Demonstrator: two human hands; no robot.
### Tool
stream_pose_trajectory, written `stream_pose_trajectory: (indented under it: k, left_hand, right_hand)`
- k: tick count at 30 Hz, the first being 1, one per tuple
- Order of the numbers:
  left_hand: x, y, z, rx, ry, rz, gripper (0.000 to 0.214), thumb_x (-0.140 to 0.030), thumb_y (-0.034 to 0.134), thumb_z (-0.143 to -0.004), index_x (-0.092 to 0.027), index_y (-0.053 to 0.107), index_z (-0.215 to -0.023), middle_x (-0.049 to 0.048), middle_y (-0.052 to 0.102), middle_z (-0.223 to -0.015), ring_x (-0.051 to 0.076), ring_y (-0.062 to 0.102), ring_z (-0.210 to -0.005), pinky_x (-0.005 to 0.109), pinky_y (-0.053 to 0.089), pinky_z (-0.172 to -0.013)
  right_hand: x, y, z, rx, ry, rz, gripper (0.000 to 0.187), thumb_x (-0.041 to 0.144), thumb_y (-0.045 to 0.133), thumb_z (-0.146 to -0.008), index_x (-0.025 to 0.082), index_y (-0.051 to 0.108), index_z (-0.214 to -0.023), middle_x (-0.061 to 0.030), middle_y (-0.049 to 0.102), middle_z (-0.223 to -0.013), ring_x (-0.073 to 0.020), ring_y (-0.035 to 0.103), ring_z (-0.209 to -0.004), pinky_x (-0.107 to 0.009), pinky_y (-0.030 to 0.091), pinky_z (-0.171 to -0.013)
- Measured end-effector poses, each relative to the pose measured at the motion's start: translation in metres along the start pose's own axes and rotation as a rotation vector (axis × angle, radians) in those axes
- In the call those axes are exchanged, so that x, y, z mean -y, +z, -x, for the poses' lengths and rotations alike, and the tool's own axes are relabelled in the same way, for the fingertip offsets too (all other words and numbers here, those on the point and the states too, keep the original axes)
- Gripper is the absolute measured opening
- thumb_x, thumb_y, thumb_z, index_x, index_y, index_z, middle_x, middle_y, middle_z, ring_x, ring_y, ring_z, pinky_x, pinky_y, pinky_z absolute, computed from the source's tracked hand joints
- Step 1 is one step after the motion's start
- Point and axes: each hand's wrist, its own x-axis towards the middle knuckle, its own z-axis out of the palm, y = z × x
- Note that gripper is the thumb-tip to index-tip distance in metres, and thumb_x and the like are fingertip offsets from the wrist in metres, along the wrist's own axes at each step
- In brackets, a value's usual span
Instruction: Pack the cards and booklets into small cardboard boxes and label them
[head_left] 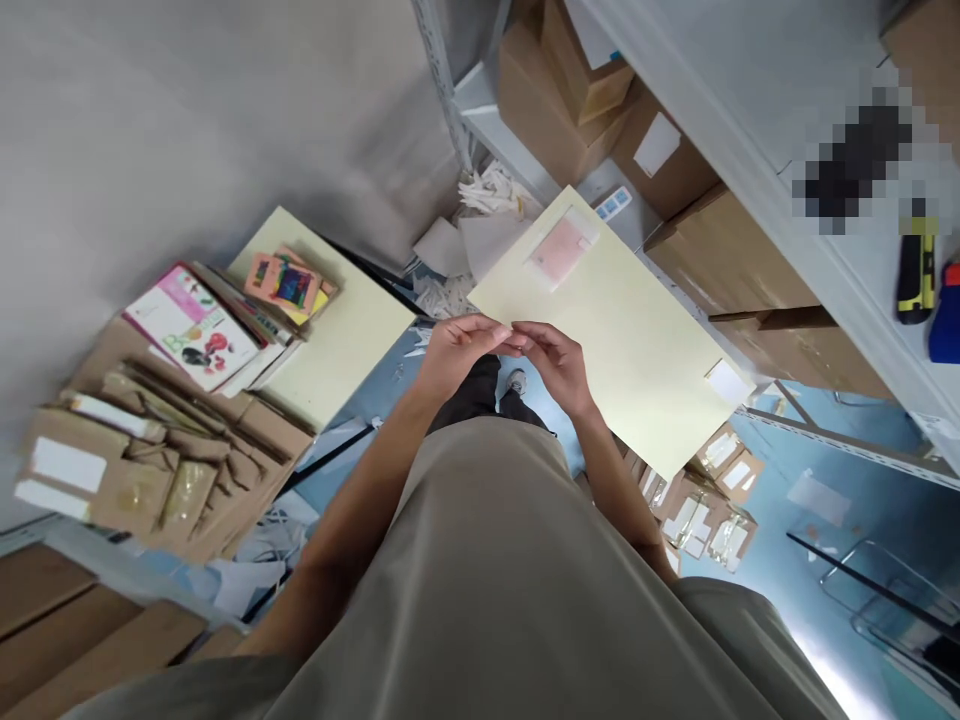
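My left hand [459,355] and my right hand [556,364] meet at the fingertips in front of my body. The fingers of both are bent and pressed together, and anything between them is too small or hidden to make out. Beside the right hand lies a cream tabletop [600,330]. Toward its far end rests a flat pink-and-white packet [561,248], and a small white sheet [726,384] sits by its right edge.
To the left, a second cream table [352,350] bears a stack of books [199,335], small colourful boxes [285,285] and flattened cardboard [157,460]. Cartons [735,255] fill the right shelf, with a yellow-black utility knife [916,270] higher up. Paper scraps [442,290] litter the floor.
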Motion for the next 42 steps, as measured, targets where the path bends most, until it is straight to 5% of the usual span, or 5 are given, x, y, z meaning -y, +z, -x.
stream_pose_trajectory:
  k: [15,18,22,33,42]
  left_hand:
    - [0.034,-0.12,0.136,-0.122,0.117,-0.309,0.053,-0.071,0.093,-0.079,-0.023,0.081,-0.097,0.0072,0.084,-0.09,0.022,0.076,-0.072,0.032,0.061,-0.07]
    - [0.034,-0.156,0.165,-0.169,0.143,-0.401,0.06,-0.074,0.078,-0.094,-0.024,0.064,-0.065,0.0001,0.063,-0.057,0.015,0.056,-0.051,0.028,0.044,-0.053]
    - [0.03,-0.223,0.215,-0.376,0.258,-0.461,0.075,-0.075,0.064,-0.104,-0.024,0.035,-0.057,-0.0032,0.033,-0.053,0.013,0.036,-0.054,0.03,0.031,-0.056]
    - [0.093,-0.45,0.357,-0.903,0.149,-0.363,0.04,-0.06,0.085,-0.088,-0.022,0.071,-0.086,0.0045,0.074,-0.081,0.023,0.069,-0.079,0.036,0.059,-0.081]
    - [0.151,-0.577,0.38,-0.942,-0.004,-0.702,0.092,-0.045,0.096,-0.08,-0.008,0.061,-0.156,0.0262,0.042,-0.183,0.048,0.029,-0.175,0.065,0.022,-0.144]
  right_hand:
    - [0.003,0.114,0.041,0.293,0.082,0.114,0.053,0.074,0.077,-0.102,0.029,0.083,-0.13,-0.0079,0.088,-0.126,-0.025,0.084,-0.112,-0.044,0.066,-0.11]
    - [-0.003,0.16,0.044,0.31,0.067,0.158,0.053,0.075,0.079,-0.1,0.029,0.083,-0.127,-0.0083,0.088,-0.124,-0.0249,0.084,-0.111,-0.044,0.066,-0.109]
    - [-0.021,0.243,0.051,0.375,0.055,0.195,0.055,0.075,0.078,-0.1,0.027,0.082,-0.126,-0.0095,0.088,-0.123,-0.0246,0.084,-0.109,-0.043,0.066,-0.107]
    - [-0.118,0.488,0.08,0.75,0.353,0.174,0.05,0.065,0.089,-0.092,0.023,0.083,-0.118,-0.0089,0.089,-0.118,-0.0238,0.085,-0.106,-0.038,0.068,-0.101]
    - [-0.189,0.578,0.106,0.808,0.618,0.248,0.025,0.037,0.095,-0.088,0.022,0.083,-0.104,-0.0016,0.087,-0.1,-0.0186,0.081,-0.096,-0.039,0.068,-0.102]
